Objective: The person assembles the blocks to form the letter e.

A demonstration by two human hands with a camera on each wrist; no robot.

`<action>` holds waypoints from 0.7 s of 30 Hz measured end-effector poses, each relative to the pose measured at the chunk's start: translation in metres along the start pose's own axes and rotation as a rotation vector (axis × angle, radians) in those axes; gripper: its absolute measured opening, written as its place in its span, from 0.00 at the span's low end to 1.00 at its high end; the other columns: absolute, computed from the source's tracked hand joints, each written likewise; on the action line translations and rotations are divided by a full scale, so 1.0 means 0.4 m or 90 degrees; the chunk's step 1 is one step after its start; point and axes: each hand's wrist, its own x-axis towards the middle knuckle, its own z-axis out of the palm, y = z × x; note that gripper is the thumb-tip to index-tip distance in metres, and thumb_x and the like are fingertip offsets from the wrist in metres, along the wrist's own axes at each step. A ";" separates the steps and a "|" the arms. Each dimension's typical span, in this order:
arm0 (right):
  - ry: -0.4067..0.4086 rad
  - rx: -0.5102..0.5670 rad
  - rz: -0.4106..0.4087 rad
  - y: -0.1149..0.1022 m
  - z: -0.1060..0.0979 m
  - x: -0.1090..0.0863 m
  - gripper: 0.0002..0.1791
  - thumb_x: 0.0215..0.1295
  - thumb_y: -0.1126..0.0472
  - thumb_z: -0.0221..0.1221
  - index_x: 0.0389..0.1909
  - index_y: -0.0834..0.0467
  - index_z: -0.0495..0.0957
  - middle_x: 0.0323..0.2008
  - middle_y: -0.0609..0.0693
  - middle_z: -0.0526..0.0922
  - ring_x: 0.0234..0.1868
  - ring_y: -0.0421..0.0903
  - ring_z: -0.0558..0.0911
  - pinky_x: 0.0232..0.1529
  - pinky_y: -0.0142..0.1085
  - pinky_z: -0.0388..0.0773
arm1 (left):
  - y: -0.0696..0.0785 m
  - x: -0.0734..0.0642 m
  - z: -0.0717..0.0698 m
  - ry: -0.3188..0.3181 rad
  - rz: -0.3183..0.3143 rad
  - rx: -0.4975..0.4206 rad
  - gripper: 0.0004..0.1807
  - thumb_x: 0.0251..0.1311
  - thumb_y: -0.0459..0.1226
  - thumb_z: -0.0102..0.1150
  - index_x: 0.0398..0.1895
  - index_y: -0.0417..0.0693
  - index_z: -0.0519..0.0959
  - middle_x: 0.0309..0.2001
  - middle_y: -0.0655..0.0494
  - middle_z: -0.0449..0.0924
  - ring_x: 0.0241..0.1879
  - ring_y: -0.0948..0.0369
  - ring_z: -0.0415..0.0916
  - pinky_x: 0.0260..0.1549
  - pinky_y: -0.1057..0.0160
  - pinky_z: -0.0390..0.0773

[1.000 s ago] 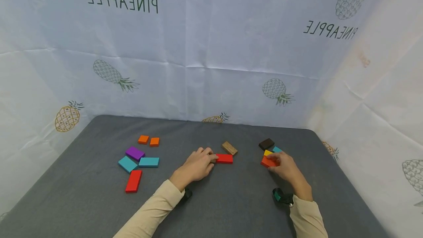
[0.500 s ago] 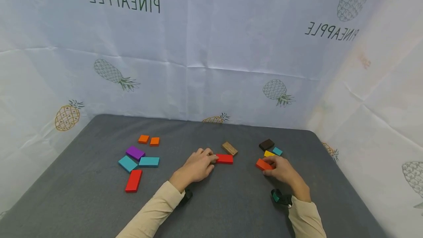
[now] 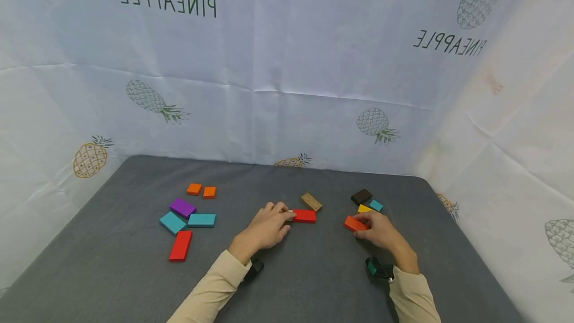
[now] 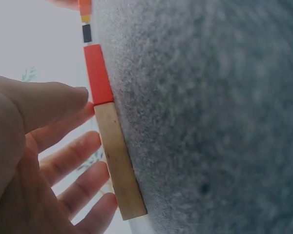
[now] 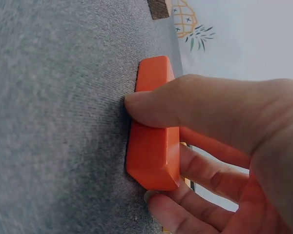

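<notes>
My right hand [image 3: 381, 231] pinches an orange-red wooden block [image 5: 154, 151] between thumb and fingers, low over the grey cloth. In the middle of the table my left hand [image 3: 263, 226] lies with loosely extended fingers at a red block [image 3: 305, 216] and a natural wood block [image 4: 119, 163]. Those two blocks lie end to end, and the fingertips are right at their upper edge. From the head, the left hand hides most of the wood block. Close beyond my right hand are a yellow block [image 3: 364, 209], a small blue block [image 3: 376, 206] and a dark brown block [image 3: 361, 196].
A brown wood block [image 3: 311, 202] lies just behind the red one. Over on the left are a purple block [image 3: 183, 207], two blue blocks [image 3: 202, 220], another red block [image 3: 181, 246] and two small orange blocks [image 3: 209, 192]. A pineapple-print curtain [image 3: 287, 64] hangs behind the table.
My right hand has drawn the orange-red block left and slightly nearer, away from the yellow block, uncovering the small blue one. The left hand has stayed in place.
</notes>
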 end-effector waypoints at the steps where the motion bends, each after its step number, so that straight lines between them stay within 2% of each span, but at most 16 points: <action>1: 0.001 0.002 0.001 -0.002 0.000 -0.001 0.24 0.58 0.63 0.68 0.54 0.69 0.79 0.46 0.60 0.83 0.41 0.48 0.79 0.42 0.42 0.77 | 0.000 -0.001 0.000 0.002 0.000 0.001 0.20 0.71 0.41 0.56 0.64 0.52 0.77 0.58 0.53 0.73 0.54 0.53 0.68 0.53 0.52 0.71; 10: 0.015 -0.007 -0.005 -0.005 0.005 0.002 0.23 0.58 0.63 0.68 0.53 0.68 0.80 0.46 0.59 0.83 0.41 0.48 0.79 0.42 0.42 0.76 | 0.003 -0.004 0.002 0.007 0.002 0.021 0.20 0.71 0.42 0.56 0.64 0.53 0.77 0.57 0.54 0.73 0.53 0.54 0.68 0.51 0.53 0.72; 13: 0.040 -0.012 -0.006 -0.008 0.010 0.002 0.23 0.58 0.63 0.68 0.55 0.67 0.80 0.48 0.61 0.81 0.41 0.49 0.78 0.41 0.42 0.76 | 0.003 -0.002 0.004 0.008 0.003 0.020 0.20 0.71 0.42 0.56 0.64 0.53 0.77 0.57 0.54 0.73 0.53 0.54 0.68 0.52 0.53 0.72; 21: 0.111 -0.009 -0.016 -0.037 0.026 0.014 0.23 0.59 0.64 0.67 0.56 0.66 0.80 0.50 0.62 0.80 0.44 0.55 0.81 0.46 0.52 0.79 | 0.001 -0.003 0.007 0.015 0.005 0.017 0.20 0.71 0.41 0.56 0.64 0.53 0.77 0.58 0.53 0.73 0.53 0.53 0.68 0.51 0.52 0.72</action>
